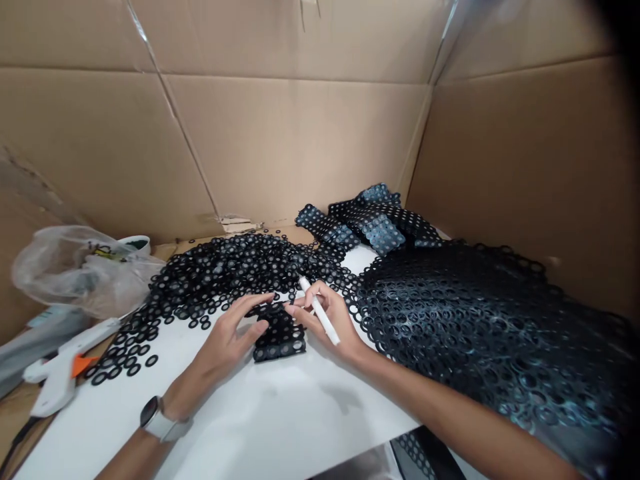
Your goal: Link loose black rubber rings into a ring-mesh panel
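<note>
Gripping a white pen (325, 320), the right hand (343, 325) sits at two o'clock of a black perforated strip (280, 337) on the white tabletop (225, 433), the spread left hand (227, 338) at nine. Loose black rings (225, 267) heap toward eleven o'clock; a brown cardboard wall (300, 147) rises at twelve.

The strip (280, 336) at the clock's centre is black, patterned with rows of pale round dots. At 2 o'clock from it the pen (324, 320) is plain white. Towards 11, the loose rings (220, 267) are black, speckling the white desk (240, 440). Between 1 and 2, folded strips (383, 230) show black with pale dots and blue-grey patches. At 3, a heap (475, 320) repeats black circles under a bluish sheen. At 9, the glue gun (60, 380) is white, its trigger (83, 364) orange. At 12, the cardboard (300, 147) is brown.
</note>
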Motion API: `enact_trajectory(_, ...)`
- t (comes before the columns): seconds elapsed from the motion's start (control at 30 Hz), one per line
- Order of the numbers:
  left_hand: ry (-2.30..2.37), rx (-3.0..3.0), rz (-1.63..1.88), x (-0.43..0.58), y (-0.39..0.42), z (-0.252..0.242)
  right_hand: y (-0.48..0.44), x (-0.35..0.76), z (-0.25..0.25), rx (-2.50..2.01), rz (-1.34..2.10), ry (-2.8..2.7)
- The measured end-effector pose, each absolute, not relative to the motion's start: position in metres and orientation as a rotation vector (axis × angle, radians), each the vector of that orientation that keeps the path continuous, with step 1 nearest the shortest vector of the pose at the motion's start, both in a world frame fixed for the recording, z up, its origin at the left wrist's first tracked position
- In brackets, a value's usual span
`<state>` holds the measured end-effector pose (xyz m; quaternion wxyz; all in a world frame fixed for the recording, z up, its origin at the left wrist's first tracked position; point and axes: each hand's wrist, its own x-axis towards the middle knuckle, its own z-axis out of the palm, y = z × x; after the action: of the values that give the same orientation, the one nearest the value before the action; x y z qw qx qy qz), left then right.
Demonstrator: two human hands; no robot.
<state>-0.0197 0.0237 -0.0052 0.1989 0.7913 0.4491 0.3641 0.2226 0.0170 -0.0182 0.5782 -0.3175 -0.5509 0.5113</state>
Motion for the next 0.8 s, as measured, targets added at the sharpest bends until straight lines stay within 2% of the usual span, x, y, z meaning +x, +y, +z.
enact_trajectory(0.13, 1.502, 1.966, 1.201, -0.015, 0.023, -0.005, 0.02, 0.226, -0.013, -0.808, 1.123, -1.284)
enact_trajectory(0.23, 1.439, 1.614, 1.342, -0.018, 0.024, 0.003, 0.021, 0.228, -0.008, -0.946, 1.046, -1.31)
enact_trajectory(0.3, 1.269, 1.467, 1.247, -0.02, 0.022, 0.011, 0.022, 0.231, -0.008, -1.007, 0.995, -1.361)
enact_trajectory(0.47, 0.955, 1.45, 0.581, -0.012, 0.005, 0.019, 0.027, 0.238, -0.015, -1.075, 0.873, -1.549)
enact_trajectory(0.53, 0.892, 1.484, 0.437, -0.003, -0.005, 0.013, 0.03, 0.241, -0.02, -1.122, 0.827, -1.641)
enact_trajectory(0.67, 0.949, 1.638, 0.314, 0.019, -0.029, 0.0, 0.037, 0.243, -0.022, -1.197, 0.766, -1.798)
enact_trajectory(0.8, 0.881, 2.086, 0.417, 0.033, -0.056, -0.002, 0.039, 0.247, -0.019, -1.21, 0.781, -1.938)
